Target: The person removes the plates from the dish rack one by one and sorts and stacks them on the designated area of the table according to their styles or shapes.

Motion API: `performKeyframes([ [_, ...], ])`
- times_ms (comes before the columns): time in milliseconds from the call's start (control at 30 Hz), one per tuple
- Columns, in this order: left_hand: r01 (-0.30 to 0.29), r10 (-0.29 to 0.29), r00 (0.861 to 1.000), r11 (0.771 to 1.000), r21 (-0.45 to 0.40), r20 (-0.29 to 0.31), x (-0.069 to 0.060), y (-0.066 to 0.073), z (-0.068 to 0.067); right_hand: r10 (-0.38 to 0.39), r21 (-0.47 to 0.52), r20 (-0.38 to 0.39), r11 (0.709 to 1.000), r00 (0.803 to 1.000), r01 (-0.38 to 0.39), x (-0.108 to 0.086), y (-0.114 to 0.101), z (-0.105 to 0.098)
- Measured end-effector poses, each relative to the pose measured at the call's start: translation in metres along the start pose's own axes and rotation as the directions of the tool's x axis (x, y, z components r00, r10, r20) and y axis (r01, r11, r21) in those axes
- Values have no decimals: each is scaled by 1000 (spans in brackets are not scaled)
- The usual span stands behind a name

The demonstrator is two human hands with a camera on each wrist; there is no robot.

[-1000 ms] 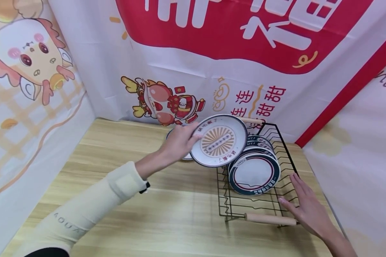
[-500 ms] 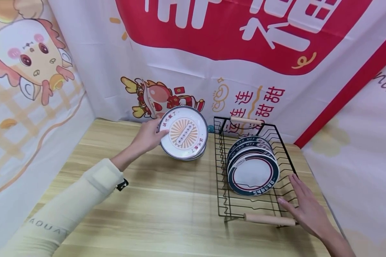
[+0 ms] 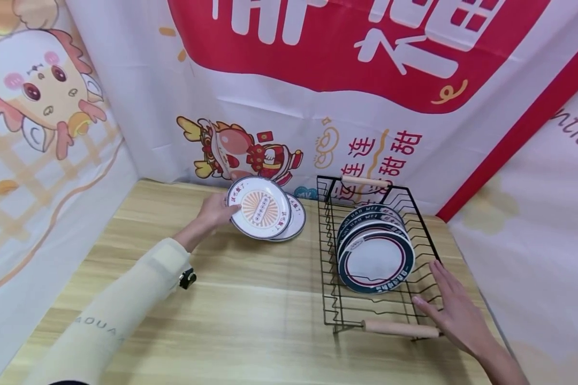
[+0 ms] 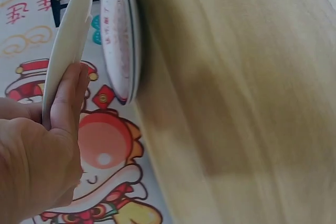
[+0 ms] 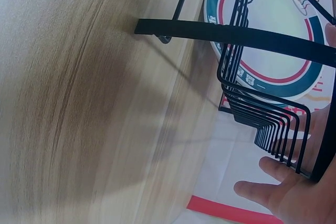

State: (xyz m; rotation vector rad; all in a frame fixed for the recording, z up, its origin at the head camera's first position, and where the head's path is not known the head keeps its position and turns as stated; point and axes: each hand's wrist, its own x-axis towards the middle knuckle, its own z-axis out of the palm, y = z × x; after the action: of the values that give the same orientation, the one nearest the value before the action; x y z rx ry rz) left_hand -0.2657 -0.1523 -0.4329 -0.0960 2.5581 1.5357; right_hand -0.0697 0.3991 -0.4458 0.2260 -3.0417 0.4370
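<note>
By its left rim, my left hand [image 3: 217,211] pinches a white plate [image 3: 260,208] with an orange sunburst and a dark blue edge. Partly behind it, a similar plate [image 3: 297,220] rests on the table near the back wall. From the left wrist, the gripped plate [image 4: 65,45] appears nearly edge-on, with a visible gap to the resting plates [image 4: 118,35], which look stacked. My right hand [image 3: 457,315] rests with fingers extended along the right side of a black wire dish rack [image 3: 424,227]. Several green-rimmed plates [image 3: 378,262] lean inside that rack.
Wooden handles [image 3: 400,328] cross the rack's short ends. A printed cloth wall [image 3: 149,107] closes off the back and sides. The wooden tabletop [image 3: 250,321] spreads left of the rack and toward the front.
My left hand has carried the sunburst plate left, away from the rack's plates, then lowered it beside the resting plate. My right hand has stayed at the rack.
</note>
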Motion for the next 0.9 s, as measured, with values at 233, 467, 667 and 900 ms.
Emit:
performKeyframes([
  [233, 39, -39, 999, 999, -34, 11, 13, -12, 12, 18, -7, 21, 1000, 1000, -18, 0, 0, 1],
  [467, 81, -81, 997, 996, -43, 15, 23, -15, 22, 4, -1, 5, 1000, 1000, -4, 0, 0, 1],
  [667, 85, -84, 996, 996, -18, 33, 26, -17, 27, 4, -7, 3, 1000, 1000, -4, -1, -2, 1],
  [900, 60, -65, 997, 995, 86, 49, 35, -17, 29, 1, 0, -5, 1000, 1000, -1, -1, -1, 0],
])
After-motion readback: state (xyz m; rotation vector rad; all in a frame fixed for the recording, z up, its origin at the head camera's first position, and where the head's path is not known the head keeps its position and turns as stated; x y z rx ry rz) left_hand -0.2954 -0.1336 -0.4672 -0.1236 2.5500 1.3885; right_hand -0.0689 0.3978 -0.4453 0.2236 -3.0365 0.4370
